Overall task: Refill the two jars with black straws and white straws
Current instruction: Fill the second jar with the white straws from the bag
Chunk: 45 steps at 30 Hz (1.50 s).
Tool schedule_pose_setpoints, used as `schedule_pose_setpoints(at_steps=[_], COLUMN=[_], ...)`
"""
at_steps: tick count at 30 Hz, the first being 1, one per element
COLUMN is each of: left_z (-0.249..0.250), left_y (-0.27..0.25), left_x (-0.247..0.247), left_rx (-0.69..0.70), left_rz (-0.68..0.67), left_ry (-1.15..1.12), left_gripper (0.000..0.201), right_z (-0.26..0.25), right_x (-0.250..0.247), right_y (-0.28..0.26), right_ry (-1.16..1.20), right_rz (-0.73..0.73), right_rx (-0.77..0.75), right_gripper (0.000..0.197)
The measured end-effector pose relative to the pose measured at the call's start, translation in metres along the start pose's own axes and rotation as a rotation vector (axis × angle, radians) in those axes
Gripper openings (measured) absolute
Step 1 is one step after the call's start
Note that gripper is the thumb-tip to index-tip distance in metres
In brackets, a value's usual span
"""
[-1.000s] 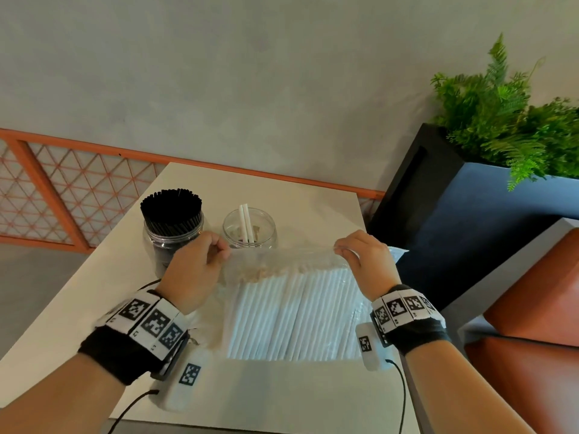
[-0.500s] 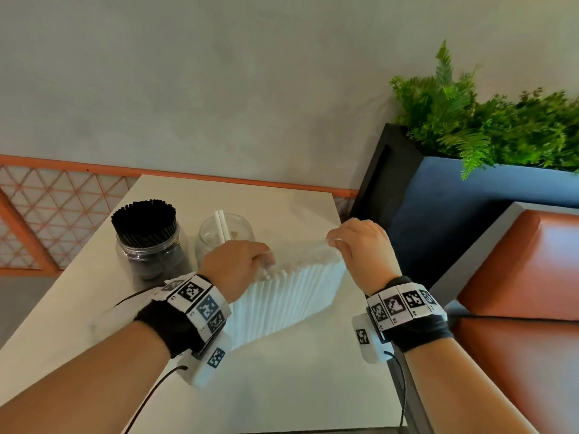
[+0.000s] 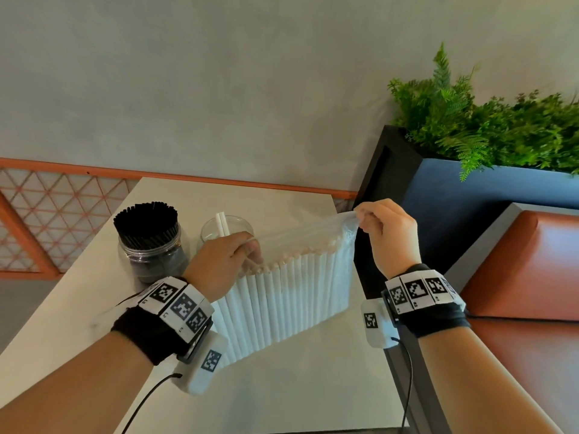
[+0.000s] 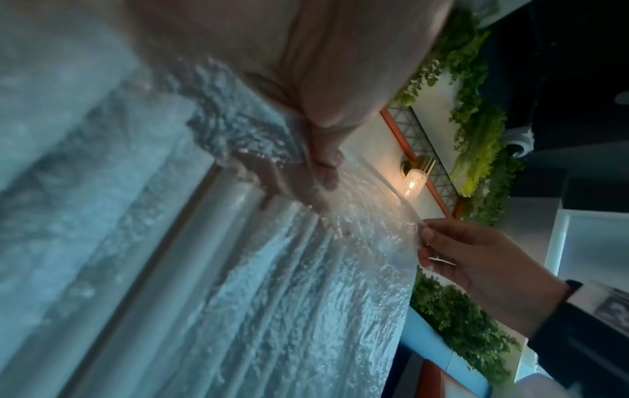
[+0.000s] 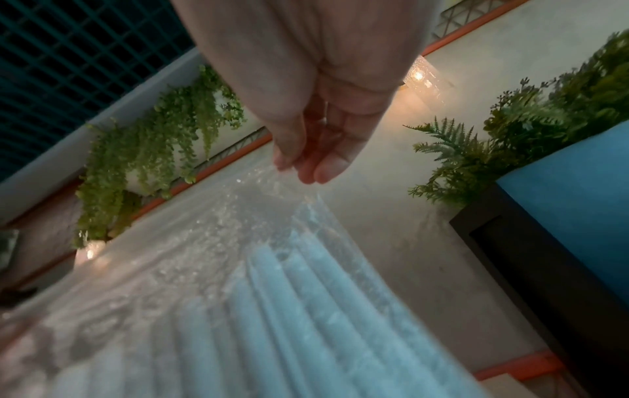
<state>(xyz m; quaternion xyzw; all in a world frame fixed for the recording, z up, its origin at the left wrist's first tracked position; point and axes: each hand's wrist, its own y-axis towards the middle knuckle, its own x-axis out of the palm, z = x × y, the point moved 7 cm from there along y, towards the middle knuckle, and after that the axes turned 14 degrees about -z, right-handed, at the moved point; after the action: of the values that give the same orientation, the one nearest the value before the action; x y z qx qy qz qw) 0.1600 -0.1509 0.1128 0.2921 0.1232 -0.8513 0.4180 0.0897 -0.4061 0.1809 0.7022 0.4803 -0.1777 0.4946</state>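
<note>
A clear plastic bag of white straws [image 3: 291,292] stands tilted on the white table [image 3: 282,386], its top end raised. My left hand [image 3: 247,249] pinches the bag's top left edge, fingers partly inside the opening [image 4: 323,172]. My right hand [image 3: 363,219] pinches the top right corner [image 5: 303,172] and pulls it up and outward. Behind the left hand stands a clear jar [image 3: 227,233] with two white straws in it. To its left a clear jar packed with black straws [image 3: 148,239] stands upright.
The table's right edge runs beside a dark planter box [image 3: 391,189] with green ferns [image 3: 488,120]. An orange-brown seat [image 3: 526,277] lies at the right. An orange lattice rail [image 3: 47,214] runs behind the table at the left.
The bag went from lying flat to tilted up at its top end. Both hands rose and spread apart, stretching the bag's mouth; the right hand moved up and right.
</note>
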Motion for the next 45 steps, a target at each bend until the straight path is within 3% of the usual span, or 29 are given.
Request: schedule_pose_setpoints(at_steps=[4, 9, 11, 14, 16, 18, 22, 25, 29, 34, 38, 45], left_z=[-0.003, 0.001, 0.0, -0.003, -0.003, -0.007, -0.014, -0.014, -0.025, -0.03, -0.034, -0.042], left_y=[-0.001, -0.01, -0.01, -0.007, -0.005, -0.003, 0.003, 0.004, 0.004, 0.004, 0.004, -0.001], left_x=[-0.003, -0.019, -0.019, -0.01, -0.003, 0.003, 0.006, 0.007, 0.011, 0.011, 0.014, 0.022], left_rx=[0.015, 0.095, 0.126, 0.138, 0.118, 0.092, 0.08, 0.064, -0.046, -0.068, -0.121, -0.156], left_rz=[0.029, 0.196, 0.25, 0.283, 0.252, 0.2, 0.067, 0.088, 0.143, 0.154, 0.158, 0.102], left_ry=[-0.264, -0.494, -0.627, -0.738, -0.741, -0.762, -0.602, -0.522, -0.679, -0.818, -0.828, -0.915], left_gripper=[0.029, 0.029, 0.026, 0.022, 0.019, 0.013, 0.021, 0.026, 0.024, 0.028, 0.027, 0.022], right_z=[0.008, 0.065, 0.079, 0.084, 0.08, 0.077, 0.059, 0.053, 0.056, 0.048, 0.048, 0.049], right_x=[-0.008, 0.027, 0.058, 0.104, 0.11, 0.096, 0.067, 0.06, 0.062, 0.053, 0.054, 0.045], right_y=[-0.002, -0.058, -0.081, -0.093, -0.088, -0.079, -0.064, -0.057, -0.057, -0.055, -0.054, -0.051], right_ry=[0.171, 0.45, 0.595, 0.97, 1.063, 0.974, 0.836, 0.789, 0.882, 0.918, 0.929, 0.915], right_rz=[0.066, 0.138, 0.068, -0.098, -0.106, 0.018, 0.158, 0.138, 0.113, 0.175, 0.18, 0.206], right_rx=[0.117, 0.615, 0.775, 0.867, 0.859, 0.787, 0.574, 0.516, 0.53, 0.492, 0.535, 0.537], right_gripper=[0.03, 0.067, 0.078, 0.086, 0.081, 0.079, 0.036, 0.044, 0.061, 0.052, 0.062, 0.027])
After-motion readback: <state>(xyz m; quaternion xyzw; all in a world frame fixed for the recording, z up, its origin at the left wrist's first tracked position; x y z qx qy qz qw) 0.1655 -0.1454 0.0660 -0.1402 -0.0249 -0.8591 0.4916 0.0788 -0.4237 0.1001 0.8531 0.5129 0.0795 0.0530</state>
